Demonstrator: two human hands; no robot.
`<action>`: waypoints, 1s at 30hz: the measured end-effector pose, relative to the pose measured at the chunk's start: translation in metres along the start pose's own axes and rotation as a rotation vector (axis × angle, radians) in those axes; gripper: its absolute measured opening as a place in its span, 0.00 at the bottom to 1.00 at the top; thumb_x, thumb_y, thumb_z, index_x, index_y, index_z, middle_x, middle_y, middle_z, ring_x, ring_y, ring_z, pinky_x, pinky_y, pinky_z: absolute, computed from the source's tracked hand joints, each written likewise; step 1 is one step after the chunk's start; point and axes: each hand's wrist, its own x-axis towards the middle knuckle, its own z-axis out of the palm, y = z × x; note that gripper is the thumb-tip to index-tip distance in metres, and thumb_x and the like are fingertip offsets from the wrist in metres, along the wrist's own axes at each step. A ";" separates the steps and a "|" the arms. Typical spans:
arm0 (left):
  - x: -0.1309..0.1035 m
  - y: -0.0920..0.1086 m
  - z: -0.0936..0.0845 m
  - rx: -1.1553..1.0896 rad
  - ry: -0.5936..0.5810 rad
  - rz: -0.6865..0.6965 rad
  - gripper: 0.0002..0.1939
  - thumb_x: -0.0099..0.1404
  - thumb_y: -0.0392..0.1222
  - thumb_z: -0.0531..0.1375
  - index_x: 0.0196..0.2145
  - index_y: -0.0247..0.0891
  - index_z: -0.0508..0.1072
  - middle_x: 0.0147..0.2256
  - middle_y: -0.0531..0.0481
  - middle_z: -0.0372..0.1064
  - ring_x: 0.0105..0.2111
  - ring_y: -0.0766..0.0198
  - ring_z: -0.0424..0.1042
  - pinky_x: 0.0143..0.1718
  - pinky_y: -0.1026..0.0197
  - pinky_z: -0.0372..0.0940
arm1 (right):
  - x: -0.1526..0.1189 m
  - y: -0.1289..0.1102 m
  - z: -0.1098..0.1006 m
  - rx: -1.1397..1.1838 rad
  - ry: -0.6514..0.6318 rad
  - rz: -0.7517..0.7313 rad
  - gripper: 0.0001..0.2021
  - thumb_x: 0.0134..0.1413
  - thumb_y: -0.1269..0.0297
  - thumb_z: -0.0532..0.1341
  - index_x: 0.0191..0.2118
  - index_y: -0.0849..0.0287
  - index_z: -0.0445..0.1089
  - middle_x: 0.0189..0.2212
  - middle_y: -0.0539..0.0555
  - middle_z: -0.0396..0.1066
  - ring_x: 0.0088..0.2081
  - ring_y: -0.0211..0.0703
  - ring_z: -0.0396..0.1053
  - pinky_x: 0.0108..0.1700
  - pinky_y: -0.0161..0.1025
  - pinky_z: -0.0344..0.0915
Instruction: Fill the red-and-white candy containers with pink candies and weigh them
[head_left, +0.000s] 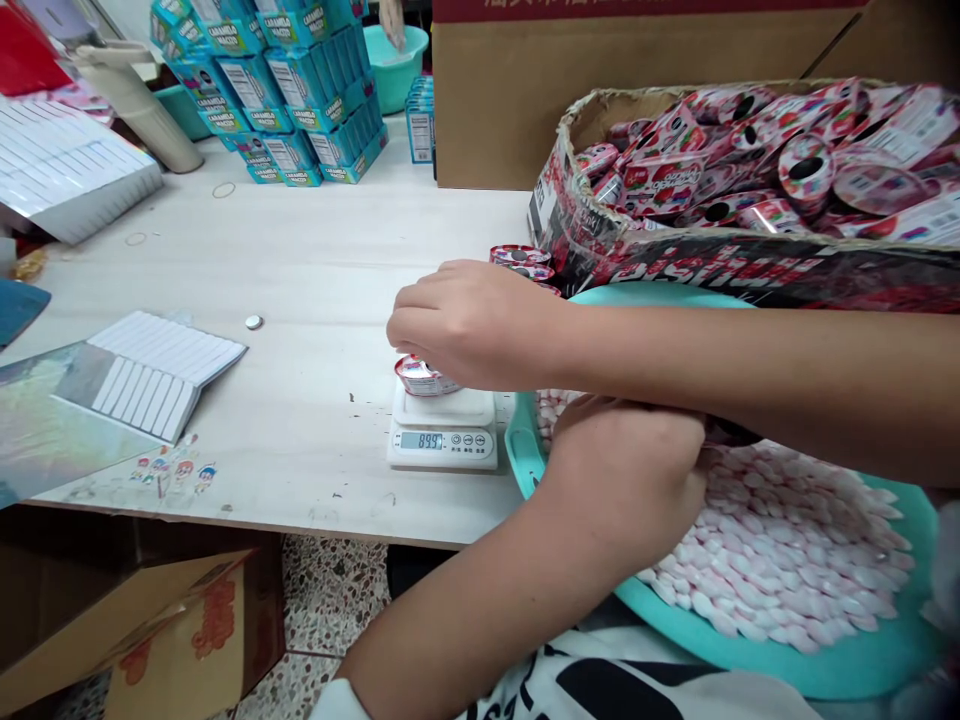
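Observation:
My right hand (480, 325), its arm reaching in from the right, is closed over a red-and-white candy packet (421, 376). The packet's base is on a small white digital scale (442, 455) whose display reads 89.9; its upper part is hidden by the hand. Under that forearm, my left hand (626, 480) is bent into a fist over a turquoise basin (750, 650) of pale pink wrapped candies (780, 550). Something dark shows by its fingers, but I cannot make it out. Several similar packets (521, 258) stand just behind my right hand.
An open carton (697, 255) heaped with red-and-white packets stands behind the basin. Stacked blue boxes (300, 100) are at the back left. On the table lie a folded white card piece (142, 375) and a small round cap (254, 322). Another person's hand (391, 20) is over a far basin (401, 75).

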 end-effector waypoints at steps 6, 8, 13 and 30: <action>0.000 0.000 0.001 0.021 -0.046 -0.021 0.11 0.66 0.41 0.55 0.39 0.40 0.77 0.38 0.46 0.77 0.40 0.52 0.74 0.44 0.50 0.72 | 0.000 0.001 -0.007 0.017 -0.029 -0.033 0.17 0.67 0.71 0.45 0.52 0.63 0.67 0.44 0.60 0.68 0.44 0.49 0.64 0.42 0.44 0.52; 0.000 0.000 0.001 0.008 -0.069 -0.019 0.11 0.66 0.41 0.55 0.39 0.40 0.77 0.39 0.46 0.77 0.41 0.51 0.74 0.45 0.49 0.72 | -0.001 0.001 -0.008 0.022 -0.033 -0.027 0.17 0.67 0.71 0.45 0.54 0.62 0.66 0.45 0.60 0.68 0.45 0.49 0.64 0.43 0.44 0.52; 0.001 0.000 0.000 0.006 -0.050 -0.003 0.13 0.67 0.40 0.54 0.45 0.38 0.75 0.43 0.44 0.77 0.45 0.51 0.75 0.48 0.49 0.71 | -0.001 0.001 -0.009 0.021 -0.031 -0.026 0.18 0.66 0.72 0.45 0.55 0.61 0.65 0.45 0.60 0.67 0.45 0.49 0.63 0.43 0.44 0.51; 0.006 0.003 -0.008 -0.053 -0.106 -0.036 0.17 0.65 0.40 0.57 0.52 0.38 0.68 0.46 0.47 0.75 0.43 0.53 0.75 0.40 0.53 0.72 | -0.021 0.008 -0.041 -0.107 -0.268 0.214 0.08 0.55 0.77 0.60 0.38 0.62 0.75 0.37 0.58 0.75 0.34 0.43 0.70 0.33 0.39 0.56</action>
